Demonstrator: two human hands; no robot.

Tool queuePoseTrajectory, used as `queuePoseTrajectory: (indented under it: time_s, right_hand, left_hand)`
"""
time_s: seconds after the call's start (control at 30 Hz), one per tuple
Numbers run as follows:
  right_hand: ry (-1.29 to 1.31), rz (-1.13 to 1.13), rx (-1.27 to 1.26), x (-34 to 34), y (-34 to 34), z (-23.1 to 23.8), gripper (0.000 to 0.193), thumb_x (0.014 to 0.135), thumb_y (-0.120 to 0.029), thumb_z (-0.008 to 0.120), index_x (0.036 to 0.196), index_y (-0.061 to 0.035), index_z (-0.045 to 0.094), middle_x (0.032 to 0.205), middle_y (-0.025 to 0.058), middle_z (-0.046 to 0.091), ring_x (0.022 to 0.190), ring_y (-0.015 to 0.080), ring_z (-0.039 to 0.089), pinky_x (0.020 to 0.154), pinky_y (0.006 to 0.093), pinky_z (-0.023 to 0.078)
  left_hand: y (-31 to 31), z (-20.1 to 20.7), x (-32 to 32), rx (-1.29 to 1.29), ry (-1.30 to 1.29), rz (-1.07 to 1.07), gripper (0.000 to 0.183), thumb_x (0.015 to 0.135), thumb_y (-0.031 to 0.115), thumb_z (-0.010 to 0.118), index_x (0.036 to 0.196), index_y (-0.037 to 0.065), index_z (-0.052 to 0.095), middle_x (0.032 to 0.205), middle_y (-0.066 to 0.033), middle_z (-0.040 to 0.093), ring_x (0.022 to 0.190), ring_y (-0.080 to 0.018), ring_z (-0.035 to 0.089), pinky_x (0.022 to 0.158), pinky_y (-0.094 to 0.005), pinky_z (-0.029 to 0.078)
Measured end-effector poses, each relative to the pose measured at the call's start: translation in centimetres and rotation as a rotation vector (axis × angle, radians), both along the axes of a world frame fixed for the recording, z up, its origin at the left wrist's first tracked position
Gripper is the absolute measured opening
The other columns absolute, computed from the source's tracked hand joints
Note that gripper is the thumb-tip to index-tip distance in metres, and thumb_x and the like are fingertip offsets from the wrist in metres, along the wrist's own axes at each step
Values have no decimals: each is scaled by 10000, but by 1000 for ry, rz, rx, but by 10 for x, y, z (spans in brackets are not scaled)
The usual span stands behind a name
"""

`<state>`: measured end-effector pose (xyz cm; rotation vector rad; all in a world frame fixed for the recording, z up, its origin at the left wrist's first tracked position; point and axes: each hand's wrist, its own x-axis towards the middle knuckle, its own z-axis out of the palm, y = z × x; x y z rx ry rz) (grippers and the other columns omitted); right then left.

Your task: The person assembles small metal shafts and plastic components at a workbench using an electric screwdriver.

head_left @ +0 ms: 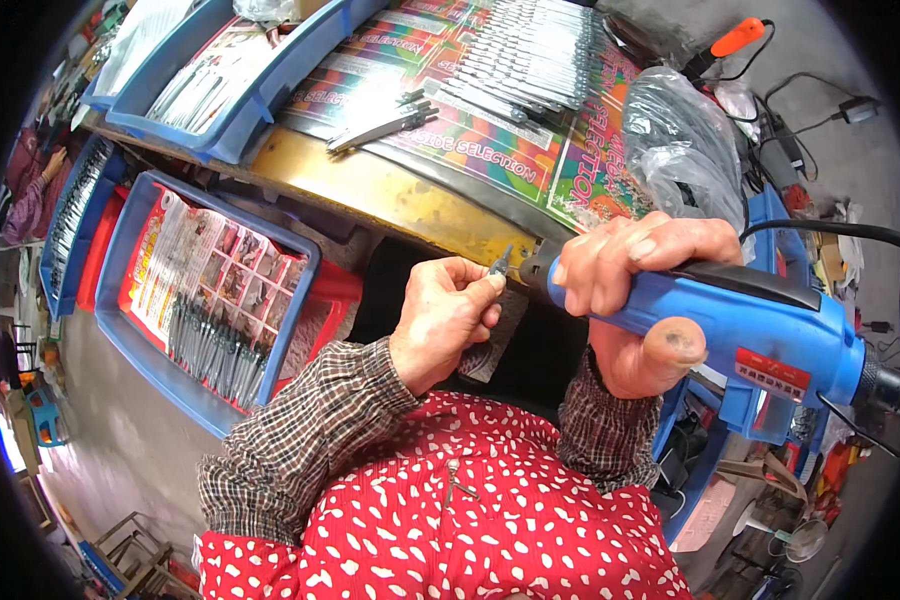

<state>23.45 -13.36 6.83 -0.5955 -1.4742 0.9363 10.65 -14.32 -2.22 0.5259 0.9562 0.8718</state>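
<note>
My right hand (620, 265) is wrapped round a blue corded power tool (750, 325) with a black grip panel and a dark nose pointing left. The tool has the look of an electric screwdriver, though its tip is mostly hidden. Between thumb and forefinger, my left hand (438, 312) pinches a small dark grey pointed piece (500, 262) right in front of that nose. Both hands are close together at the near edge of the yellowish workbench (370, 190). Whether tip and piece touch I cannot tell.
Slim silvery tools (525, 60) lie in rows on the colourful printed sheet (480, 155), with a few loose ones (385, 125) nearer me. Blue bins (110, 300) of similar pieces stand at left. A clear plastic bag (685, 135), an orange-handled tool (735, 38) and cables are at right.
</note>
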Motion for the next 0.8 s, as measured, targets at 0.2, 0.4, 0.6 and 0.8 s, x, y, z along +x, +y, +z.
queuePoseTrajectory:
  time_s: [0.2, 0.4, 0.6, 0.8]
  right_hand:
    - [31, -126, -14, 13, -13, -2, 548, 763, -512, 641, 938, -47, 411, 616, 42, 456, 503, 155, 483, 511, 313, 437]
    - [187, 76, 48, 34, -11, -15, 463, 669, -162, 763, 960, -5, 439, 687, 85, 515, 617, 193, 540, 579, 320, 475]
    - [199, 75, 45, 45, -15, -15, 457, 671, -133, 763, 966, -6, 438, 706, 87, 522, 637, 191, 544, 596, 317, 474]
    - [91, -191, -19, 40, -22, -4, 514, 743, -441, 696, 925, -35, 437, 601, 44, 470, 497, 164, 498, 492, 314, 432]
  left_hand:
    - [-1, 1, -5, 4, 33, -118, 164, 855, 138, 589, 908, -13, 557, 764, -40, 584, 567, -53, 476, 440, -167, 357]
    - [-14, 8, -13, 51, -33, -88, 159, 870, 98, 554, 1004, 13, 543, 885, -42, 600, 578, -45, 465, 439, -148, 332]
    - [-12, 7, -20, 195, 38, -34, 155, 864, 65, 556, 1002, -4, 547, 846, -58, 612, 566, -51, 500, 422, -157, 348]
    - [0, 14, -28, 367, 146, 52, 127, 848, 30, 567, 958, -33, 571, 756, -61, 605, 521, -58, 518, 408, -165, 364]
